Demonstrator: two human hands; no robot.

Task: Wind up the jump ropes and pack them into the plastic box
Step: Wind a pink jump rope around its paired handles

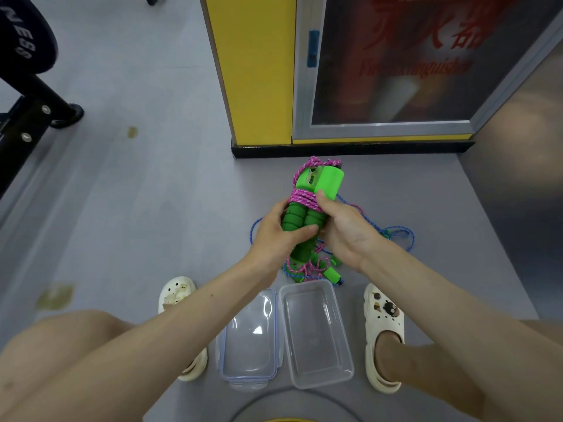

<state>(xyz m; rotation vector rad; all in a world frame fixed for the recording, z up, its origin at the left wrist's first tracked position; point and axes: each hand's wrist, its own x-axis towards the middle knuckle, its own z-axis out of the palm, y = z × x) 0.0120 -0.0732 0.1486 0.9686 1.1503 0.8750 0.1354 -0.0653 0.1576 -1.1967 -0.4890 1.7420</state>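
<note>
Both hands, left (274, 236) and right (347, 229), clasping green foam-handled jump rope (304, 205) bound in pink cord; best kept taut above clear plastic box (316, 333).

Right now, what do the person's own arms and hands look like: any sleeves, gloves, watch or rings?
Both arms are bare from wrist to past the elbow: no sleeve in view. The left hand and right hand wear no gloves, and no watch, bracelet or ring shows on the sides facing the camera. Lower down, the person wears cream perforated clogs with small charms.
</note>
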